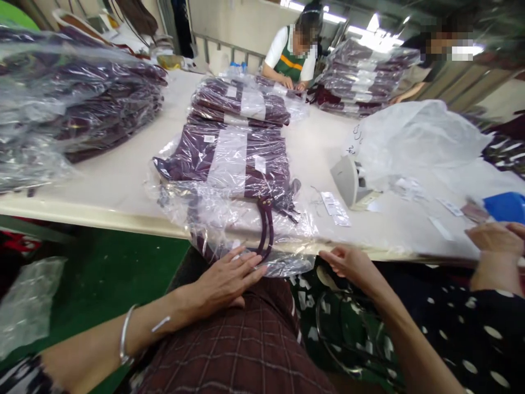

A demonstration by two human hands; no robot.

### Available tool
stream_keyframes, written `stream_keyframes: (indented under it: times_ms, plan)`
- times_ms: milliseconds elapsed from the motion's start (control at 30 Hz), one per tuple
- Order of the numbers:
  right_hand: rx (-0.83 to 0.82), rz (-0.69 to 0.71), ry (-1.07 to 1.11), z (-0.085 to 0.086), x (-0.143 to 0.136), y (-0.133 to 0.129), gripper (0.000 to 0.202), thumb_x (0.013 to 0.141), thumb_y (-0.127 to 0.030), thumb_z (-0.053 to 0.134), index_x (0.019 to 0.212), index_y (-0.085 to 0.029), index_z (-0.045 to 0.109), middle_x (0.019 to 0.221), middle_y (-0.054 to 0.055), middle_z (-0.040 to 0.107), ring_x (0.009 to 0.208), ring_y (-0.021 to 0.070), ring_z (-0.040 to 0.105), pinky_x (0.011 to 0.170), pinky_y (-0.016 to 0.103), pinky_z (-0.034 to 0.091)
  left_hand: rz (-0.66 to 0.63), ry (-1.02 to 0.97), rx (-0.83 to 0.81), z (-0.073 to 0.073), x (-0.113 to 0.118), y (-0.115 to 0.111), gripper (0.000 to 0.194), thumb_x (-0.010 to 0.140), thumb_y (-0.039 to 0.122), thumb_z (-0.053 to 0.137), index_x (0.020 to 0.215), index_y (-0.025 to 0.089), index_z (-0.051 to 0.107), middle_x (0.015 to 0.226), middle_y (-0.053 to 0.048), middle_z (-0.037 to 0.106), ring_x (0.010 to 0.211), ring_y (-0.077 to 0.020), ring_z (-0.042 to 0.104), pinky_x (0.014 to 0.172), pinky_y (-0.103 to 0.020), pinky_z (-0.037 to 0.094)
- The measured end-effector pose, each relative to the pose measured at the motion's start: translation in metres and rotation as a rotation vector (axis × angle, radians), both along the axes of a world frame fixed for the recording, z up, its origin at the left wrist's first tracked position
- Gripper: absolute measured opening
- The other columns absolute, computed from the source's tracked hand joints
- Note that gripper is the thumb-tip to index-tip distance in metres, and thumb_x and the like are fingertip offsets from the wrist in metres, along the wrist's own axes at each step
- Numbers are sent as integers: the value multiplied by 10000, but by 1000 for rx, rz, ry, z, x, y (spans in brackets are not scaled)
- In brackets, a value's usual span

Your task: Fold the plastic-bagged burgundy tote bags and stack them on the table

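Note:
In front of me on the table lies a maroon handbag (268, 156) with a white paper band, its looped handles (264, 230) toward me. Its clear plastic bag (209, 210) hangs over the table's front edge. My left hand (232, 276) rests with fingers spread on the bag's near edge, just below the handles. At the bag's right corner, my right hand (348, 265) is closed in a pinch, its fingertips at the plastic. Behind this handbag lie other wrapped maroon bags (213, 98) in a stack.
A big pile of plastic-wrapped bags (102, 104) fills the left. On the right are paper tags (334, 208), a grey tape dispenser (346, 178) and a white plastic sack (418, 137). A co-worker's hand (496, 241) is close on my right; another person (293, 52) works across the table.

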State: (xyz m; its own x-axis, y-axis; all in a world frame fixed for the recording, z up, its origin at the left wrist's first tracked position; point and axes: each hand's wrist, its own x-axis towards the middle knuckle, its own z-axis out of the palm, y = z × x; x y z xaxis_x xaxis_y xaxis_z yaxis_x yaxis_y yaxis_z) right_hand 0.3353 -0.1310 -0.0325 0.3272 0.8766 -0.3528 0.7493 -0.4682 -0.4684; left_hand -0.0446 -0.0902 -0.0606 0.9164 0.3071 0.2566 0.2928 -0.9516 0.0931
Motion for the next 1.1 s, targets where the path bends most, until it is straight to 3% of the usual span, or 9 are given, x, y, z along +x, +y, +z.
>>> stream_keyframes:
  times_ms: [167,300,467,567,633,800,967,1033,1100]
  plan:
    - [142,-248,851,-48,-29,-20,546,580,-617,916,899,-211,739,974,69,780,904,229,720,818,326,566,95,55,133,-15,-21,-12,643,965,270,642,1554,167,405,1453,-103,598,1381,-256,491,1287,-482,184]
    - [181,-430,1170,-35,-44,-23,545,489,-497,1013,736,-199,629,777,6,730,723,151,686,734,293,606,156,26,227,-24,-30,-12,567,988,114,525,1541,195,430,1300,-82,659,1291,-224,548,1281,-479,224]
    - [243,-331,1098,32,-50,-20,518,581,-424,988,865,-218,607,614,-51,615,504,106,561,414,184,441,238,-99,228,-38,-29,-15,374,976,75,473,1286,208,635,1108,-69,708,1056,-207,626,1188,-463,378]
    - [375,-238,983,62,-61,-9,658,625,-427,957,1161,-245,623,598,-73,609,454,103,524,410,197,426,267,-176,145,-34,-34,-15,301,964,93,491,1152,226,686,1046,-56,725,976,-194,639,1139,-446,424]
    - [404,-145,924,73,-71,-1,655,647,-454,934,1187,-224,644,601,-62,614,471,111,544,441,218,457,287,-214,95,-28,-42,-18,277,960,103,510,1113,237,698,1011,-44,733,940,-186,649,1127,-438,426]
    - [287,41,860,81,-87,3,466,710,-509,868,994,-168,726,704,5,673,574,134,628,556,267,536,386,-353,-33,2,-43,-33,206,1005,238,562,1168,229,687,1099,-59,742,1044,-208,665,1149,-448,381]
    - [265,137,795,85,-84,-5,396,774,-476,790,1022,-175,724,802,39,737,708,165,692,687,298,573,278,-348,-286,47,19,-34,263,1028,395,534,1083,237,737,1036,-84,750,995,-234,677,960,-372,491]
    - [260,179,736,82,-80,-8,372,789,-437,758,1051,-178,714,851,48,760,739,170,703,738,315,579,280,-305,-395,52,45,-33,278,1007,401,569,1130,215,735,1041,-113,754,977,-260,696,917,-377,518]
    - [289,245,669,75,-75,-9,394,803,-397,724,1136,-188,695,909,45,773,788,181,715,784,334,584,291,-288,-501,47,63,-35,426,946,380,663,1322,181,655,1243,-166,717,1148,-320,672,1005,-429,511]
